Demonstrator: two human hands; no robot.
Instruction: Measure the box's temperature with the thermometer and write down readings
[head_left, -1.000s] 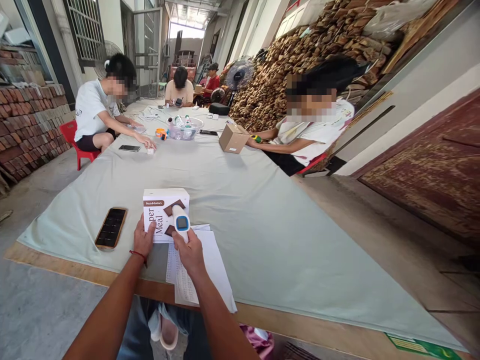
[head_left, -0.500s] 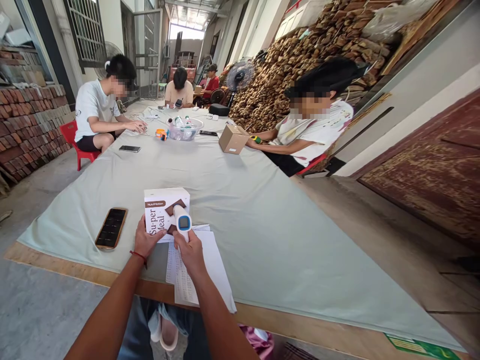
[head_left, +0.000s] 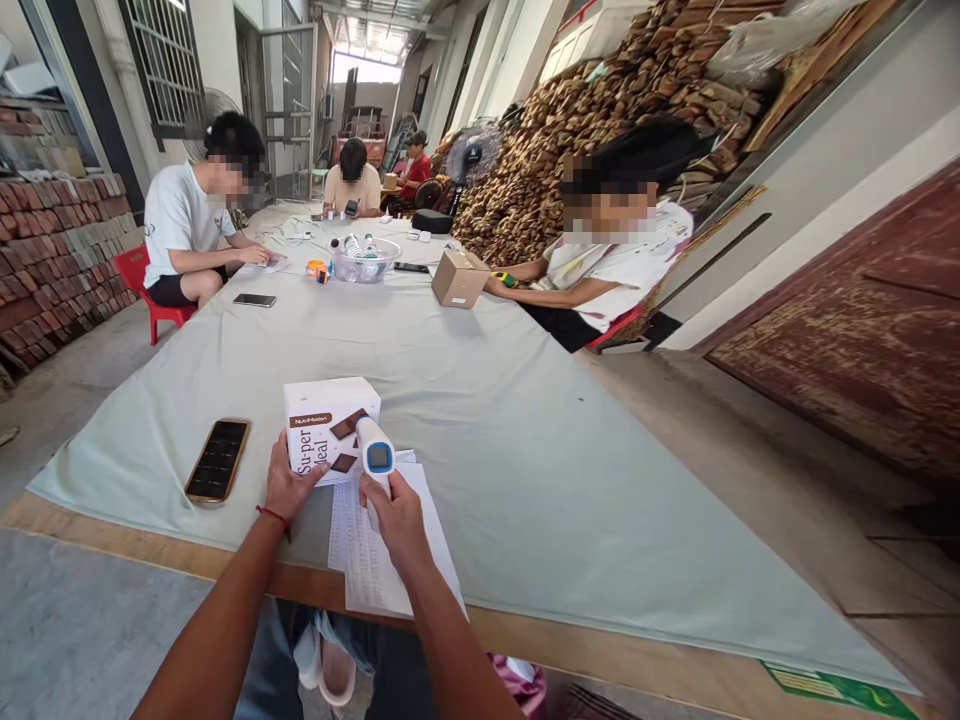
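Note:
My left hand [head_left: 291, 483] grips the lower left side of a white box [head_left: 319, 400] printed with brown shapes and "NutriMotion". The thumb lies across the box's front face. In my right hand [head_left: 397, 512] is a white infrared thermometer [head_left: 377, 452] with a blue-rimmed screen facing me. Its head points at the right part of the box's front; whether it touches the box I cannot tell. Beneath my right hand lie printed paper sheets [head_left: 431, 540] at the table's near edge.
A phone [head_left: 217, 460] lies left of the box. Farther off are another phone [head_left: 255, 300], a clear plastic basin [head_left: 364, 265] with bottles, an orange roll [head_left: 319, 270] and a cardboard box [head_left: 459, 278]. Several people sit around the cloth-covered table [head_left: 570, 500].
The thermometer has shifted slightly right and down from the box's printed face, with my right hand. The box is tipped a little, showing more of its top.

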